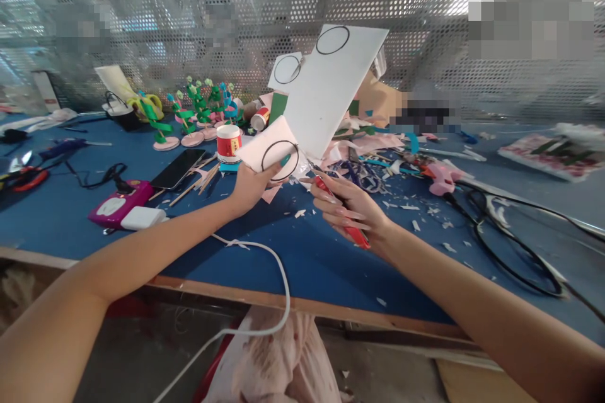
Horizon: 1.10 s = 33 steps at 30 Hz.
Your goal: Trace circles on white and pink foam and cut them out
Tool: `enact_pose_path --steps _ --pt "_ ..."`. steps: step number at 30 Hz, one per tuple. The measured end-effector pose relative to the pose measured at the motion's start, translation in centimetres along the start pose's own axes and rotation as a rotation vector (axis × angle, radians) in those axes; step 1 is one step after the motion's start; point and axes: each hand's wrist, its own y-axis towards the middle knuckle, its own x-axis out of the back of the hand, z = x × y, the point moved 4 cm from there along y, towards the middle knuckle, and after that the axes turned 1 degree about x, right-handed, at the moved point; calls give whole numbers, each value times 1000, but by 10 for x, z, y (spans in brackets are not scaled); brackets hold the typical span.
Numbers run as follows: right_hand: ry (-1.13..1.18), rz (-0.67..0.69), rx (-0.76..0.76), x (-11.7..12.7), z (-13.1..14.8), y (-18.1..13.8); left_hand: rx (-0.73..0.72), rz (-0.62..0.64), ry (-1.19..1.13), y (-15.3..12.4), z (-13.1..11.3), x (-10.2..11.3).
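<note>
My left hand [258,186] grips the near corner of a white foam sheet [316,94], with its thumb pressed on a black drawn circle. The sheet tilts up above the table and bears several such circles. Its near part looks partly parted from the long piece behind it; where they join is hard to see. My right hand [350,204] is wrapped round a red utility knife [358,237]. The knife's tip lies by the sheet's lower edge, just right of my left hand; I cannot tell whether the blade touches it.
Green spiral plant ornaments [193,107] on pink bases stand at the back left. Nearby are a red-and-white paper cup [229,143], a phone [177,170] and a purple power strip [120,201]. Right lie paper scraps and a pink glue gun [443,177] with its cord.
</note>
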Motion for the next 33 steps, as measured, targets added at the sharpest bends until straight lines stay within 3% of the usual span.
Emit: enact_pose_path --steps 6,11,20,25,33 --pt "-10 26 17 5 -2 -1 -252 124 199 5 -6 4" --pt "-37 22 31 5 -2 -3 -315 201 295 6 -9 3" --pt "-12 -17 42 3 -3 -4 -249 311 309 -5 -9 -8" --pt "-14 -2 35 3 -3 -3 -233 265 379 -7 -6 -6" --pt "-30 -3 62 -1 3 -2 -157 216 116 3 -1 -9"
